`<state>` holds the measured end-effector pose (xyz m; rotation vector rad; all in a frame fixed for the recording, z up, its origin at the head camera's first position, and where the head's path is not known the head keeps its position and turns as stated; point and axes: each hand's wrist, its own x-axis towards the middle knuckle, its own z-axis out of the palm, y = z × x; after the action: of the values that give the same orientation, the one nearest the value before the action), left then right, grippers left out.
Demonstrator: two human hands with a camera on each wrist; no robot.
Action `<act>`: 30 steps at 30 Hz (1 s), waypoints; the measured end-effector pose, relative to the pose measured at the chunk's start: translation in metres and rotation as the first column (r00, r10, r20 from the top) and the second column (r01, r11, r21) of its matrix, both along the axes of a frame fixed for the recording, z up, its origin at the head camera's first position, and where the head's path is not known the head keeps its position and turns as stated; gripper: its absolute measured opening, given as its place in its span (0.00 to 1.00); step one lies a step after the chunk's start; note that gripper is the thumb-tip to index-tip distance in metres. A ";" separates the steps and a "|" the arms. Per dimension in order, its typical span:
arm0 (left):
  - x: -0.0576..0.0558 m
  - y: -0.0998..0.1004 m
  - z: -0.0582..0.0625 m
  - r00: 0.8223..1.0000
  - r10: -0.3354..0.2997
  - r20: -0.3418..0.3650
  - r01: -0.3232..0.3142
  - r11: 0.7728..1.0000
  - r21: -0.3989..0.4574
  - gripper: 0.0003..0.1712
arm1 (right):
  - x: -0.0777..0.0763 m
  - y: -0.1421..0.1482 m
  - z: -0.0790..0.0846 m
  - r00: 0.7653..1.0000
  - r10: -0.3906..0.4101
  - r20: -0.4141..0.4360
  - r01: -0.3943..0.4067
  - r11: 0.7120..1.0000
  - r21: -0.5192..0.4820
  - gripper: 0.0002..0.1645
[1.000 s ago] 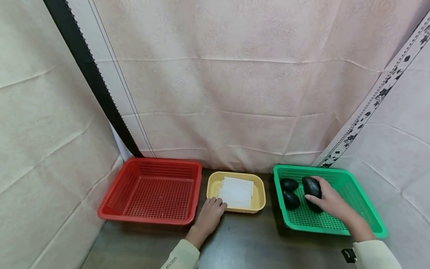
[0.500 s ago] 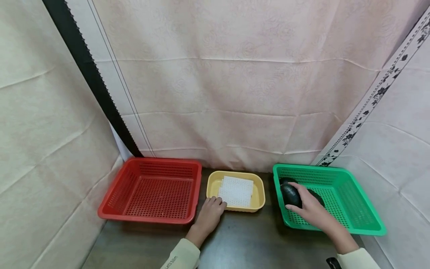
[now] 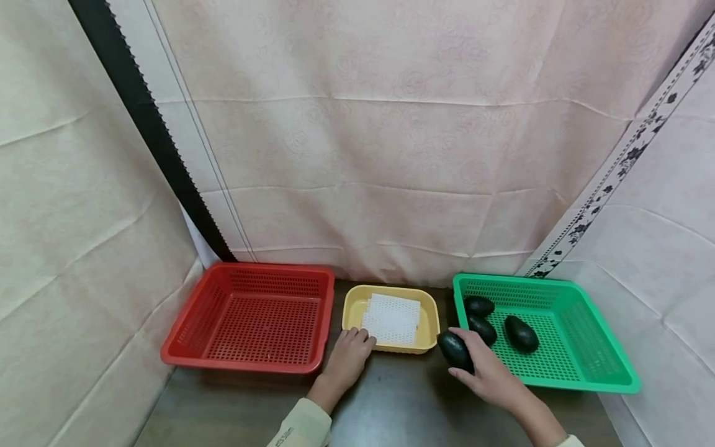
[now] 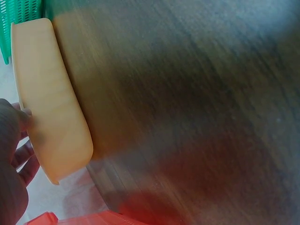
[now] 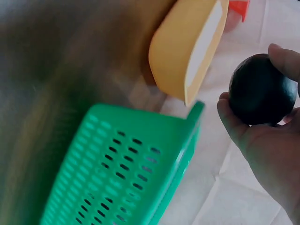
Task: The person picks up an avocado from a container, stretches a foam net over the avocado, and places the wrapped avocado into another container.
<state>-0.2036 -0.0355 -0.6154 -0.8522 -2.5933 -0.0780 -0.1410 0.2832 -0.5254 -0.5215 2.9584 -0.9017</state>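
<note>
My right hand (image 3: 491,377) grips a dark, glossy avocado (image 3: 455,351) in the air between the yellow tray and the green basket. The right wrist view shows this avocado (image 5: 262,89) between thumb and fingers. Several more avocados, one of them a separate avocado (image 3: 522,334), lie in the green basket (image 3: 592,341). My left hand (image 3: 349,360) holds the near-left rim of the small yellow tray (image 3: 430,316), its thumb against the outer wall in the left wrist view. White foam netting (image 3: 391,318) lies inside the tray.
A red slotted basket (image 3: 268,329) stands left of the yellow tray, nothing visible in it. All three containers sit on a dark table (image 3: 391,397), with pale cloth (image 3: 357,143) hanging behind and at both sides.
My right hand has left one avocado on the basket floor, picked up another at the basket's left side and carried it left over the rim. The left hand has stayed put.
</note>
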 end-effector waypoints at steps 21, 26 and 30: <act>0.001 0.000 0.000 0.999 -0.014 -0.039 0.015 1.000 0.016 0.08 | 0.027 -0.024 -0.053 0.995 0.067 0.079 -0.079 0.984 0.159 0.43; 0.001 -0.001 0.002 1.000 -0.007 -0.020 0.007 1.000 0.013 0.08 | 0.027 -0.029 -0.063 0.985 0.092 0.146 -0.114 0.982 0.148 0.43; 0.001 -0.001 0.003 1.000 0.000 0.002 0.000 1.000 0.013 0.08 | 0.027 -0.033 -0.068 0.981 0.097 0.170 -0.123 0.980 0.154 0.44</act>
<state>-0.2021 -0.0365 -0.6120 -0.8485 -2.5922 -0.0954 -0.1140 0.2499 -0.5938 -0.5696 2.7930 -0.6499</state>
